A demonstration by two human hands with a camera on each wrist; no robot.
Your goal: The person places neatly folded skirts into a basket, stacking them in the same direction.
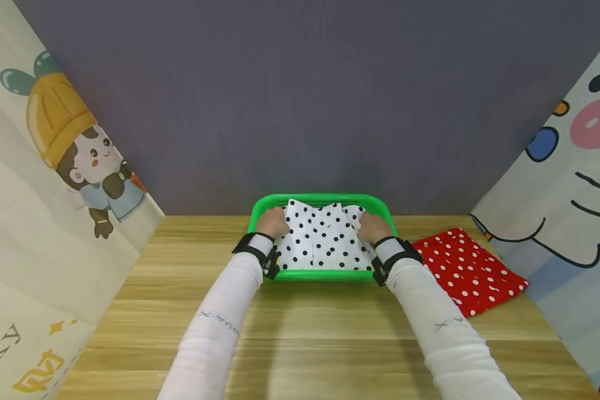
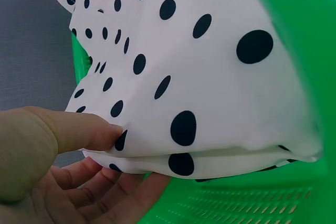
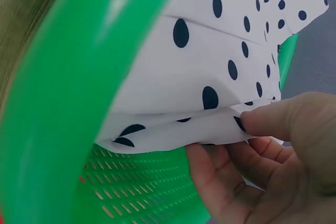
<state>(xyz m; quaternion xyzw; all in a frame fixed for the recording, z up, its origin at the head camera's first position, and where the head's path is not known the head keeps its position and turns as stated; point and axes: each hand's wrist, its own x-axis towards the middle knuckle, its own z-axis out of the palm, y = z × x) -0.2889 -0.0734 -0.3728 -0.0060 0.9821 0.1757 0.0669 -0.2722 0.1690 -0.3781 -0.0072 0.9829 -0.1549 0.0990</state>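
White cloth with black polka dots point(image 1: 322, 239), folded, lies inside a green plastic basket point(image 1: 325, 199) on a wooden table point(image 1: 300, 339). The left hand point(image 1: 272, 222) pinches the cloth's left edge, thumb above, fingers beneath; the right hand point(image 1: 373, 228) grips its right edge likewise. It looks light, soft and floppy, best lifted by both side edges.

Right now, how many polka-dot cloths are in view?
2. A white cloth with black dots is in the green basket, pinched by both hands; a red cloth with white dots lies on the table right of it.
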